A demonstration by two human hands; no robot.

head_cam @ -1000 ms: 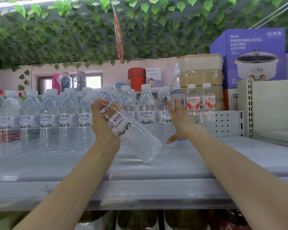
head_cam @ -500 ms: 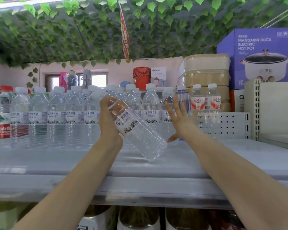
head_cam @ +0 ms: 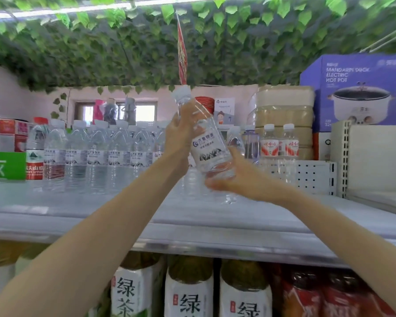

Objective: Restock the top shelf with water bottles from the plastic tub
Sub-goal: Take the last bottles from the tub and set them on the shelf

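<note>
Change: 1 s ago the left hand (head_cam: 181, 131) alone held the water bottle (head_cam: 206, 143), tipped far over low above the top shelf (head_cam: 101, 209), while the right hand (head_cam: 233, 179) lay flat against the stocked bottles. Now the bottle is lifted higher and nearer upright, cap up-left, and the right hand has come off the row to its base.

Fingers: left hand wrapped round the shoulder just under the cap. Right thumb on the lower side wall, fingers curled under the base. Both clamp the same bottle.

Meaning, as a judgement: it is being righted with 2 hands to stand in the gap at the right end of the row. It is in the air, not yet placed.

Plastic tub: not in view.

Counts:
- 1 bottle in hand.
- About 6 same-brand bottles (head_cam: 96, 154) in the front row; more behind, blurred, no count.
- 1 red-cap bottle (head_cam: 35, 154) at the left end.
- 1 purple-tinted bottle (head_cam: 250, 143).
- 2 red-label small bottles (head_cam: 269, 147).
- 1 hot pot box (head_cam: 352, 88).
- 3 green tea bottles (head_cam: 189, 291) on the shelf below.
</note>
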